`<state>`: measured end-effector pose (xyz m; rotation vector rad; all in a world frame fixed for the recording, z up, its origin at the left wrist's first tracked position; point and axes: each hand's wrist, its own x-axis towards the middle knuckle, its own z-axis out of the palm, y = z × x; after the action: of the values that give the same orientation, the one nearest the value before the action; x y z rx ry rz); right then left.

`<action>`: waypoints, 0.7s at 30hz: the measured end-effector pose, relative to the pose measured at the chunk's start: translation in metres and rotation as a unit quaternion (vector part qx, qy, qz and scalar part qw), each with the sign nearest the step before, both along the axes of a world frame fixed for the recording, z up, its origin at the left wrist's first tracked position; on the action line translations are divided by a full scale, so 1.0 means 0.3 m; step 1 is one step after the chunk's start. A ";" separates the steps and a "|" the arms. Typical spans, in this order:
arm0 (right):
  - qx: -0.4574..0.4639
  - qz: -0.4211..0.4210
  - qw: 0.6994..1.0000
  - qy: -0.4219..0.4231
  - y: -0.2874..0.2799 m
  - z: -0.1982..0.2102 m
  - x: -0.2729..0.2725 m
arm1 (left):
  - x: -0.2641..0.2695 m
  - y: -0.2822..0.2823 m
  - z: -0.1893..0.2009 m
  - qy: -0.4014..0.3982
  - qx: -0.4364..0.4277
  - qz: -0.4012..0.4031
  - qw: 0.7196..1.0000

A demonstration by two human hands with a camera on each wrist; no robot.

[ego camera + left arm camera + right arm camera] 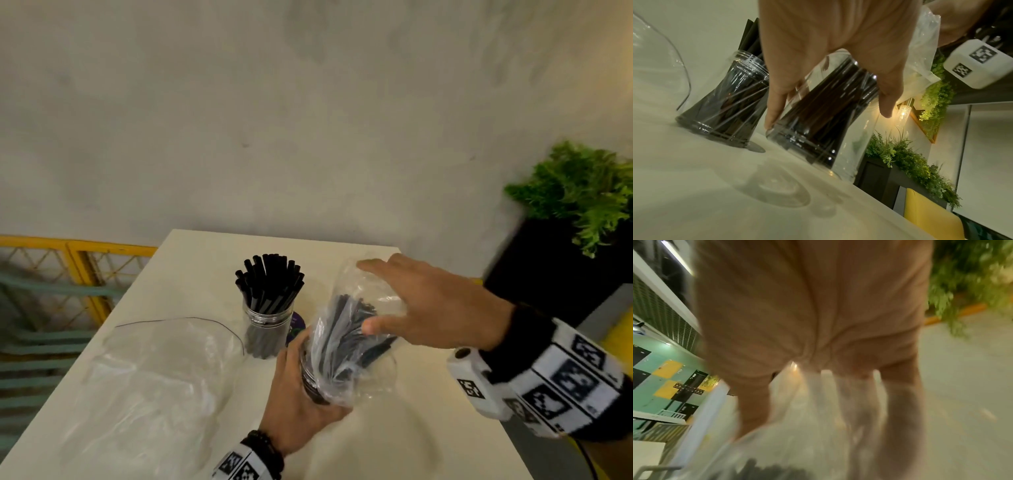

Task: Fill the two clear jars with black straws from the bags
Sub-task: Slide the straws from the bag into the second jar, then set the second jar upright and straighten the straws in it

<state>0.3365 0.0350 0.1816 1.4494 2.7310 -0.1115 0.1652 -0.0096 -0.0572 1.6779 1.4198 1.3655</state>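
On the white table (pixel 411 445) stands a clear jar (pixel 269 322) packed with upright black straws (pixel 270 281); the left wrist view shows it as the left-hand jar (pixel 725 100). My left hand (pixel 294 380) grips the second clear jar (pixel 824 116) low at its side, fingers (pixel 890 97) wrapped round it. A clear bag of black straws (pixel 346 339) stands mouth-down in that jar. My right hand (pixel 383 294) spans the bag's upper end with straight fingers (pixel 900 394) and thumb touching the plastic. The right wrist view is blurred.
An empty clear bag (pixel 154 370) lies crumpled on the table's left half. A purple disc (pixel 295 323) peeks out behind the full jar. A black planter with a green plant (pixel 565 260) stands off the right edge. A yellow railing (pixel 78 260) runs past the left edge.
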 end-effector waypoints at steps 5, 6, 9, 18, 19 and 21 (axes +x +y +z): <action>0.114 0.006 0.982 0.148 0.080 0.061 0.046 | 0.013 0.011 0.035 -0.036 -0.031 -0.004 0.999; 0.110 0.012 0.984 0.138 0.079 0.071 0.050 | 0.014 0.016 0.032 -0.040 -0.036 -0.006 0.999; 0.134 0.023 0.978 0.156 0.069 0.084 0.064 | 0.019 0.033 0.017 -0.033 -0.051 -0.016 0.998; 0.179 -0.082 0.957 0.213 0.017 0.125 0.221 | 0.027 0.092 -0.025 -0.014 -0.080 -0.018 0.996; 0.188 -0.102 0.950 0.228 0.013 0.115 0.255 | 0.029 0.105 -0.022 -0.013 -0.080 -0.020 0.997; 0.201 -0.144 0.932 0.265 -0.005 0.085 0.321 | 0.032 0.133 -0.017 -0.007 -0.082 -0.022 0.996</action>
<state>0.4327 0.0334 0.2071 2.2191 3.0512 0.0668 0.1749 0.0303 -0.0622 1.5822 1.4369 1.2010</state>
